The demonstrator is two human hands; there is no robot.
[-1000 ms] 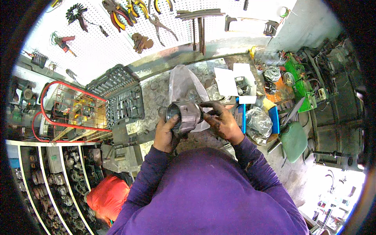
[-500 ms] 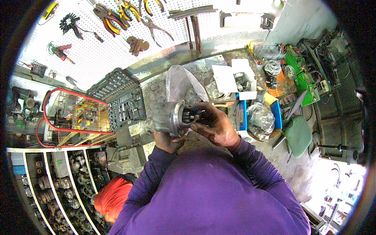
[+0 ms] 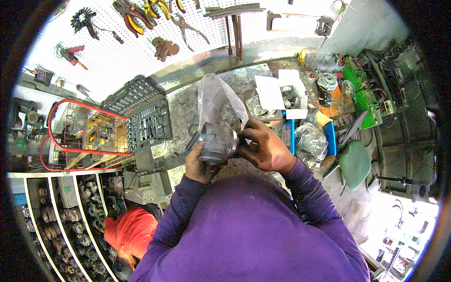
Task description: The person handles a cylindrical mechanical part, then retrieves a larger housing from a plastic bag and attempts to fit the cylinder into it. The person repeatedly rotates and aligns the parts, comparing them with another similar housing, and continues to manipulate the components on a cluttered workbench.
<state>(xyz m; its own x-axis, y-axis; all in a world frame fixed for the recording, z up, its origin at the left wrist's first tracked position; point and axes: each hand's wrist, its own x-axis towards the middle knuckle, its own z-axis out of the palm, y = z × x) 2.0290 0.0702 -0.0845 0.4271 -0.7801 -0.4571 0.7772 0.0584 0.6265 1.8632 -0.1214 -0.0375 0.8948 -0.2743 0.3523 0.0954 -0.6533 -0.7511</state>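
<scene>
A grey cylindrical metal housing (image 3: 217, 141) with a bright machined rim on its right end is held up in front of me, over the workbench. My left hand (image 3: 197, 162) is wrapped round its left side and underside, with a dark flat part showing beside the thumb. At the rim end, my right hand (image 3: 268, 146) has its blackened fingers curled and close together. What sits between those fingertips is dark and hidden. Just behind the housing a clear plastic bag (image 3: 213, 96) lies on the workbench (image 3: 183, 105).
An open socket set (image 3: 149, 117) and a red-rimmed wire basket (image 3: 89, 127) stand to the left. White cardboard (image 3: 269, 91), a blue box (image 3: 331, 138) with plastic wrap, and a green chair (image 3: 354, 164) are rightward. A person in red (image 3: 134, 230) bends at lower left, beside parts shelves (image 3: 66, 211).
The housing has turned so its open end faces right, and its dark inside no longer shows. My right hand has shifted slightly right. The person in red has moved a little left.
</scene>
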